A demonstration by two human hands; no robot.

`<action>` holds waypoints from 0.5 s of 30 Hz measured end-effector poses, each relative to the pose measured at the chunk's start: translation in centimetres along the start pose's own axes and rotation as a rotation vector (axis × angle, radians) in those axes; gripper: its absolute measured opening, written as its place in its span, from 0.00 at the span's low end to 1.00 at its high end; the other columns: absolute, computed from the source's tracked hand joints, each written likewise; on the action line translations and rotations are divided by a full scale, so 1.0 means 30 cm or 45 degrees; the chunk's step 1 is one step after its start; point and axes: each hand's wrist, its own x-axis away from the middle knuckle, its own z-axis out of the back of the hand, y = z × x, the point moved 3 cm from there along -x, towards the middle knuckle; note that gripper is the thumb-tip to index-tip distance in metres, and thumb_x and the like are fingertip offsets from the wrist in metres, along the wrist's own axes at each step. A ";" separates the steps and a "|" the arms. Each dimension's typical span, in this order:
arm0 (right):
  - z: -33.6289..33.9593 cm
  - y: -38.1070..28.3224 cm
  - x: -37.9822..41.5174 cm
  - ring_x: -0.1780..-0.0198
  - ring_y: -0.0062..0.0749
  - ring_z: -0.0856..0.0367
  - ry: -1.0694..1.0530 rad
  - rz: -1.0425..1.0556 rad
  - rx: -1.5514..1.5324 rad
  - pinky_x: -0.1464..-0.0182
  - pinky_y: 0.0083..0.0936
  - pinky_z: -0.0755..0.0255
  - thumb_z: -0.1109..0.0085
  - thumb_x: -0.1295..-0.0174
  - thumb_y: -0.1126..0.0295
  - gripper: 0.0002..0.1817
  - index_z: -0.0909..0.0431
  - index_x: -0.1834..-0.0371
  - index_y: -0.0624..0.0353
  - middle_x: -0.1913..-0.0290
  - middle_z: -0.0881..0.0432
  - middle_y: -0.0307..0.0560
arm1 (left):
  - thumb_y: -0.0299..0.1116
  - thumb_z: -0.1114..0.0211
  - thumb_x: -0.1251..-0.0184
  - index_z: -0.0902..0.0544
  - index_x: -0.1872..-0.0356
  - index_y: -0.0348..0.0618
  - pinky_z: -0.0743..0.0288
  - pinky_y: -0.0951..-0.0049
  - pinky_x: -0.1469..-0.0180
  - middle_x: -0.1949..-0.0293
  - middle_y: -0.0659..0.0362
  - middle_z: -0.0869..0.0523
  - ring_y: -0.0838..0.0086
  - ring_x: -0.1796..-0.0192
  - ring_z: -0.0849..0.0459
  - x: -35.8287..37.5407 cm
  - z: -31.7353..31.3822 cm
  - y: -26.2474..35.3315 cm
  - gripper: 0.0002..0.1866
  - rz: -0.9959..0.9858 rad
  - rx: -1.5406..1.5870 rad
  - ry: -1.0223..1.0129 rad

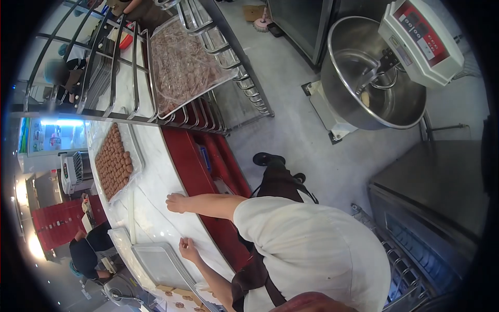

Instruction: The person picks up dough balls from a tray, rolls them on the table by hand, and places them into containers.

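Stretching across a grey-floored [332, 177] kitchen, one white marbled worktop [156, 169] tops a red cabinet [176, 156]. One metal rack [93, 114] stands at its end, bearing a plastic-covered tray [182, 67]. One large steel mixer bowl [340, 78] stands opposite; at least two other people, one in dark clothing [96, 242], are beyond the worktop. Two trays lie on it: a plastic-lined tray [137, 153] carrying dozens of brown balls [114, 169], too small to count exactly, and a grey tray [158, 262], with one pale strip [131, 218] between them. The right hand [178, 203] is nearer the balls, well apart, fingers close together; the left hand [188, 249] is near the grey tray, fingers curled, whether pinching anything I cannot tell.
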 end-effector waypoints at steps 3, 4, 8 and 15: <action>0.005 0.004 -0.012 0.40 0.42 0.24 0.087 -0.051 -0.070 0.43 0.38 0.25 0.34 0.45 0.70 0.10 0.14 0.58 0.53 0.47 0.19 0.46 | 0.24 0.27 0.41 0.22 0.41 0.26 0.21 0.74 0.52 0.62 0.58 0.16 0.74 0.59 0.19 -0.008 -0.002 0.023 0.26 0.001 -0.041 -0.057; 0.004 0.010 -0.012 0.40 0.42 0.24 0.103 -0.060 -0.078 0.43 0.38 0.25 0.34 0.45 0.70 0.10 0.14 0.58 0.53 0.47 0.19 0.46 | 0.24 0.27 0.41 0.22 0.41 0.26 0.21 0.74 0.52 0.62 0.58 0.16 0.74 0.59 0.19 -0.008 -0.004 0.034 0.26 -0.014 -0.052 -0.064; -0.050 0.035 0.005 0.40 0.41 0.24 0.097 -0.007 -0.029 0.42 0.37 0.26 0.37 0.41 0.69 0.10 0.15 0.56 0.48 0.47 0.19 0.45 | 0.21 0.29 0.42 0.23 0.41 0.25 0.24 0.77 0.55 0.65 0.61 0.19 0.77 0.63 0.23 -0.049 -0.005 -0.025 0.26 -0.103 -0.109 -0.174; -0.080 0.035 0.023 0.41 0.38 0.23 0.257 -0.050 -0.074 0.42 0.37 0.27 0.43 0.36 0.67 0.09 0.15 0.57 0.47 0.50 0.18 0.41 | 0.20 0.29 0.44 0.20 0.47 0.26 0.23 0.76 0.57 0.68 0.63 0.19 0.78 0.65 0.22 -0.050 -0.012 0.046 0.21 0.008 -0.054 -0.225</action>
